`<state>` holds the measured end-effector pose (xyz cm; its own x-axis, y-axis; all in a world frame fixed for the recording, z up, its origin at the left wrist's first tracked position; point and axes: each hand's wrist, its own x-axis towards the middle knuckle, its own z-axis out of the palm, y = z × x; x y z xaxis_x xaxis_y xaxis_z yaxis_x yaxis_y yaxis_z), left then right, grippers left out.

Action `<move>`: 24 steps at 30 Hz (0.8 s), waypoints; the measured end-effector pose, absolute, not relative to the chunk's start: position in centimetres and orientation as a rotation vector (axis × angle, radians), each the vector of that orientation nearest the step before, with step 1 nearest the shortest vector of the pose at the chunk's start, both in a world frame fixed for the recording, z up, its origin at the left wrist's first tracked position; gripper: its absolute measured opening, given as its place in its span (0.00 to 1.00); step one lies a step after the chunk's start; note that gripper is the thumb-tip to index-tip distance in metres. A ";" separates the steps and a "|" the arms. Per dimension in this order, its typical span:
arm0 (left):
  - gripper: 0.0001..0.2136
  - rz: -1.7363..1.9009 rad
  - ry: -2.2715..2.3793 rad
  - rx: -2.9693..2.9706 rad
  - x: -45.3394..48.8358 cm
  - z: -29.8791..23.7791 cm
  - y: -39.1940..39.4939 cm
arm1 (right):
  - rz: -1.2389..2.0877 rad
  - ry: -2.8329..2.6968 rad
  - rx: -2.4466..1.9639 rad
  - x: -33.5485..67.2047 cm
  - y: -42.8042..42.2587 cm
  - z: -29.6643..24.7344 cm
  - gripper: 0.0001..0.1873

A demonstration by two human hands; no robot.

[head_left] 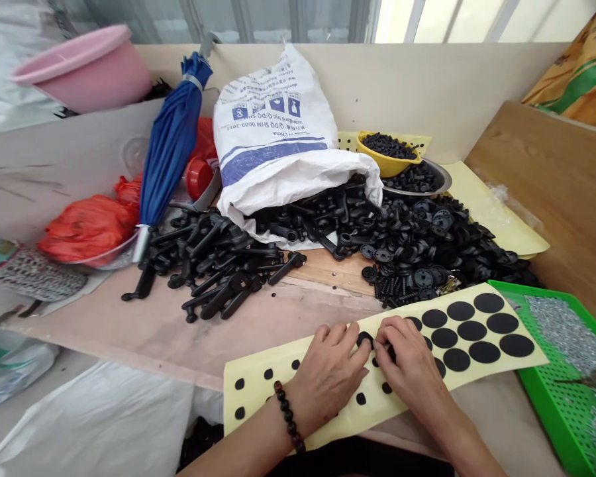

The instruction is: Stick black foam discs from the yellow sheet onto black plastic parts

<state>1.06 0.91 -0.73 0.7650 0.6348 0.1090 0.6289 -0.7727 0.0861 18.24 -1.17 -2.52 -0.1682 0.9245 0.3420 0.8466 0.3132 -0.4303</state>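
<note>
My left hand (328, 374) and my right hand (410, 364) rest side by side on a pale yellow backing sheet (258, 391) that carries rows of black adhesive dots. Large round dots (484, 352) fill its far end, and smaller ones (360, 398) sit near its near end. The fingertips of both hands meet around a black dot (364, 340), which they partly hide. My right fingers are bunched at the sheet, so I cannot tell if they grip anything. A dark bead bracelet (288, 417) circles my left wrist.
Heaps of black plastic handles (218, 265) and round black parts (427, 252) lie beyond the sheet on a wooden board (179, 338). A white woven sack (278, 126) spills more behind them. To the right stands a green tray (541, 377) of silvery screws.
</note>
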 end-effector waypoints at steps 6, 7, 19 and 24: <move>0.12 0.218 1.043 2.902 1.0 -0.9 0.8 | 0.214 -2.099 -1.576 18.7 -0.8 -2.7 0.07; 0.12 0.221 1.045 2.900 1.0 -0.9 0.8 | 0.197 -2.105 -1.576 18.7 -0.8 -2.8 0.07; 0.11 0.306 0.962 2.735 0.0 0.1 0.8 | 0.365 -2.024 -1.422 18.1 -1.5 -2.2 0.10; 0.12 0.526 1.261 2.676 -2.9 0.9 4.5 | 0.465 -2.070 -1.460 18.9 -1.4 -2.7 0.10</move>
<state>-2.86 4.55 0.94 0.5885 0.7679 0.2529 0.7201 -0.6401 0.2680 18.94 -1.42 -2.71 -0.2510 0.9372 0.2421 0.7433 0.3468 -0.5720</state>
